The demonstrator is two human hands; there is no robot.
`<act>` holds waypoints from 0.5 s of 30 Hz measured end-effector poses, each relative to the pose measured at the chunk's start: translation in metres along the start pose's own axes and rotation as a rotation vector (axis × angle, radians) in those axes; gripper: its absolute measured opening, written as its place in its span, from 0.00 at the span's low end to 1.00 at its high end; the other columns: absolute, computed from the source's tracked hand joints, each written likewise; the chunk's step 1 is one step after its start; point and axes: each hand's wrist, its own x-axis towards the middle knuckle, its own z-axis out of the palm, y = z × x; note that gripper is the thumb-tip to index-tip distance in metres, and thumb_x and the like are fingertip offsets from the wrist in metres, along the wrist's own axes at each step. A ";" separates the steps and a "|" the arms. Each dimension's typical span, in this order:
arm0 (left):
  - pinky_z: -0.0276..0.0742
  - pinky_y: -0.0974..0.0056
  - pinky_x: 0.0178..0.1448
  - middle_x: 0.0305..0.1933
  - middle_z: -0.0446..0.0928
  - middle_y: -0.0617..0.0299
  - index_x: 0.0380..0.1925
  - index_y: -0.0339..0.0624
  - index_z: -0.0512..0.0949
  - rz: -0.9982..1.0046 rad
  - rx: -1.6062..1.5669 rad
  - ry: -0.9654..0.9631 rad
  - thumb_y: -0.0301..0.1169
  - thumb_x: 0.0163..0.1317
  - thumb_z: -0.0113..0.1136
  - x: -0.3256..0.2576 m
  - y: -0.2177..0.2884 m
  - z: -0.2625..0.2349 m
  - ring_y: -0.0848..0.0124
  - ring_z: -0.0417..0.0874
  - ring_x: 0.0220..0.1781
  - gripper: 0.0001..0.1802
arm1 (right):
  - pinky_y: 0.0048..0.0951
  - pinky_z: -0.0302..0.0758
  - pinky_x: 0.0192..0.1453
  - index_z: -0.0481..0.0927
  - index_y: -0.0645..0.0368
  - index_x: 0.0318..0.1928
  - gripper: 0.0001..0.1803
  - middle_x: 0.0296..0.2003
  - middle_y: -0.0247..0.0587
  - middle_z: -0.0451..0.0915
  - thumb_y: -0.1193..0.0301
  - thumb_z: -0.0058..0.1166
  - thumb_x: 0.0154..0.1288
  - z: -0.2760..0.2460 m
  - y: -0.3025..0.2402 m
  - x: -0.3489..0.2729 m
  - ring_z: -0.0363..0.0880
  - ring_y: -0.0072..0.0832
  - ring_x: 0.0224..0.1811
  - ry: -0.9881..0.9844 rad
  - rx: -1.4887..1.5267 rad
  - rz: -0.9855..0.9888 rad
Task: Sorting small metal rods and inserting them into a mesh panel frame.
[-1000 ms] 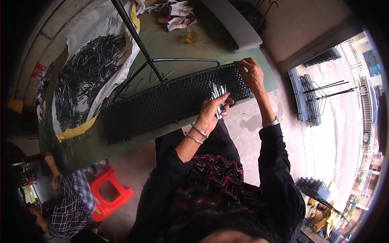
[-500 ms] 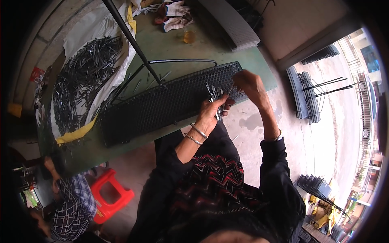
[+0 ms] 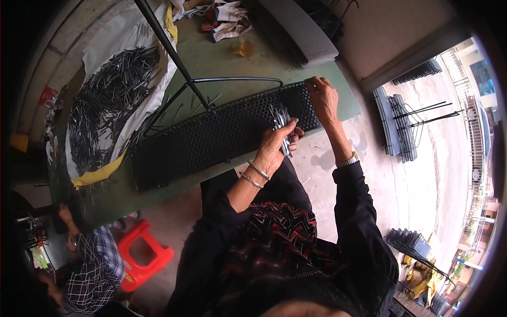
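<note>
A long black perforated metal panel (image 3: 211, 134) lies slantwise on the green table (image 3: 285, 71), with a bent black rod frame (image 3: 237, 79) rising from it. My left hand (image 3: 270, 150) is closed round a bundle of thin, short metal strips (image 3: 281, 117), held over the panel's near edge. At the panel's far right corner is my right hand (image 3: 324, 100). Its fingers are pressed together against the rim; what they pinch, if anything, is hidden.
More dark strips (image 3: 113, 100) fill an opened white sack (image 3: 103, 45) at the left. Work gloves (image 3: 229, 21), a glass of amber liquid (image 3: 246, 48) and stacked grey perforated sheets (image 3: 301, 34) sit at the back. Near a red stool (image 3: 138, 269) is another person (image 3: 92, 269).
My right hand has moved up and slightly left, from above the panel's right end to its far right corner. My left hand and its bundle stay nearly still.
</note>
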 end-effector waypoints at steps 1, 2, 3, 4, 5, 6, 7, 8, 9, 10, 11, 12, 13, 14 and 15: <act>0.65 0.73 0.28 0.31 0.76 0.62 0.40 0.41 0.77 0.013 0.012 -0.003 0.34 0.61 0.62 0.000 0.000 -0.001 0.77 0.71 0.29 0.11 | 0.44 0.72 0.40 0.80 0.51 0.36 0.07 0.35 0.49 0.78 0.65 0.51 0.62 0.001 -0.001 -0.001 0.78 0.48 0.37 -0.001 0.001 0.000; 0.65 0.73 0.28 0.31 0.76 0.62 0.40 0.41 0.77 0.013 0.012 -0.002 0.34 0.61 0.62 0.000 -0.001 -0.002 0.77 0.71 0.29 0.11 | 0.41 0.73 0.40 0.81 0.52 0.36 0.08 0.33 0.47 0.78 0.64 0.52 0.62 0.003 -0.002 -0.003 0.78 0.45 0.36 0.047 -0.042 -0.026; 0.65 0.73 0.28 0.31 0.76 0.61 0.39 0.40 0.77 0.021 0.006 -0.007 0.33 0.60 0.62 -0.001 -0.001 -0.001 0.77 0.72 0.30 0.11 | 0.38 0.73 0.41 0.82 0.54 0.36 0.09 0.32 0.45 0.78 0.64 0.54 0.62 0.003 -0.003 -0.004 0.78 0.43 0.35 0.095 -0.086 -0.053; 0.66 0.73 0.28 0.31 0.77 0.61 0.38 0.40 0.77 0.030 0.000 -0.013 0.32 0.60 0.62 -0.001 -0.001 0.000 0.77 0.72 0.30 0.10 | 0.38 0.73 0.41 0.82 0.54 0.36 0.09 0.32 0.45 0.78 0.64 0.54 0.62 0.000 -0.004 -0.006 0.78 0.43 0.35 0.096 -0.086 -0.054; 0.66 0.73 0.28 0.31 0.77 0.61 0.38 0.40 0.77 0.031 0.000 -0.014 0.32 0.60 0.62 -0.002 -0.001 0.001 0.77 0.72 0.30 0.10 | 0.36 0.73 0.40 0.82 0.56 0.36 0.10 0.31 0.44 0.78 0.63 0.54 0.63 -0.005 -0.003 -0.009 0.79 0.39 0.34 0.069 -0.077 -0.034; 0.66 0.73 0.27 0.32 0.78 0.59 0.38 0.39 0.77 0.047 0.006 -0.007 0.32 0.60 0.62 -0.003 0.000 0.003 0.76 0.73 0.30 0.10 | 0.33 0.74 0.39 0.81 0.58 0.35 0.11 0.30 0.42 0.78 0.63 0.54 0.64 -0.013 -0.004 -0.012 0.79 0.36 0.32 0.045 -0.070 -0.012; 0.66 0.73 0.27 0.32 0.79 0.58 0.37 0.38 0.77 0.068 0.006 0.011 0.31 0.60 0.62 -0.004 0.001 0.002 0.76 0.74 0.30 0.09 | 0.33 0.74 0.39 0.81 0.58 0.35 0.11 0.30 0.42 0.78 0.63 0.54 0.64 -0.024 -0.015 -0.015 0.79 0.36 0.32 0.041 -0.066 -0.017; 0.66 0.73 0.27 0.32 0.79 0.58 0.37 0.38 0.77 0.074 0.004 0.015 0.31 0.60 0.62 -0.004 0.001 -0.001 0.76 0.74 0.30 0.09 | 0.32 0.74 0.39 0.80 0.61 0.37 0.11 0.30 0.43 0.78 0.65 0.54 0.64 -0.040 -0.026 -0.018 0.79 0.34 0.33 -0.254 0.167 0.025; 0.67 0.73 0.26 0.32 0.80 0.57 0.37 0.39 0.78 0.099 0.022 0.010 0.31 0.60 0.62 -0.003 0.000 -0.003 0.75 0.76 0.29 0.08 | 0.31 0.75 0.39 0.79 0.64 0.38 0.11 0.30 0.44 0.78 0.67 0.54 0.65 -0.054 -0.035 -0.024 0.80 0.32 0.34 -0.544 0.393 0.073; 0.67 0.73 0.25 0.32 0.81 0.57 0.37 0.40 0.78 0.118 0.042 0.003 0.30 0.60 0.61 -0.001 -0.002 -0.004 0.75 0.78 0.29 0.07 | 0.31 0.75 0.39 0.79 0.64 0.38 0.11 0.30 0.44 0.78 0.67 0.54 0.65 -0.057 -0.038 -0.031 0.80 0.32 0.34 -0.540 0.391 0.079; 0.67 0.73 0.25 0.32 0.81 0.57 0.37 0.40 0.78 0.112 0.044 -0.001 0.30 0.60 0.61 0.000 -0.003 -0.003 0.75 0.78 0.29 0.07 | 0.29 0.74 0.38 0.79 0.65 0.37 0.10 0.28 0.43 0.78 0.69 0.53 0.65 -0.058 -0.044 -0.038 0.80 0.28 0.33 -0.582 0.555 0.120; 0.68 0.73 0.26 0.32 0.82 0.57 0.36 0.41 0.79 0.113 0.060 0.015 0.31 0.60 0.61 -0.001 -0.003 -0.001 0.74 0.79 0.30 0.07 | 0.27 0.74 0.37 0.78 0.67 0.37 0.09 0.27 0.42 0.78 0.71 0.52 0.66 -0.059 -0.048 -0.042 0.79 0.25 0.32 -0.622 0.720 0.157; 0.69 0.72 0.27 0.33 0.82 0.58 0.36 0.41 0.79 0.115 0.076 0.032 0.32 0.60 0.61 -0.002 -0.003 0.001 0.74 0.80 0.30 0.07 | 0.27 0.74 0.37 0.78 0.67 0.37 0.09 0.27 0.42 0.78 0.71 0.52 0.66 -0.062 -0.051 -0.044 0.79 0.25 0.32 -0.619 0.719 0.158; 0.69 0.72 0.27 0.33 0.82 0.58 0.36 0.41 0.79 0.114 0.077 0.030 0.32 0.60 0.61 -0.004 -0.004 0.004 0.74 0.80 0.30 0.07 | 0.27 0.74 0.36 0.77 0.68 0.36 0.09 0.26 0.42 0.79 0.73 0.51 0.66 -0.066 -0.053 -0.045 0.80 0.26 0.32 -0.633 0.765 0.195; 0.70 0.72 0.27 0.33 0.82 0.58 0.36 0.42 0.79 0.108 0.089 0.067 0.33 0.61 0.61 -0.007 -0.004 0.007 0.73 0.80 0.29 0.07 | 0.27 0.74 0.36 0.76 0.69 0.36 0.08 0.26 0.42 0.79 0.74 0.50 0.66 -0.068 -0.054 -0.044 0.80 0.26 0.31 -0.646 0.811 0.229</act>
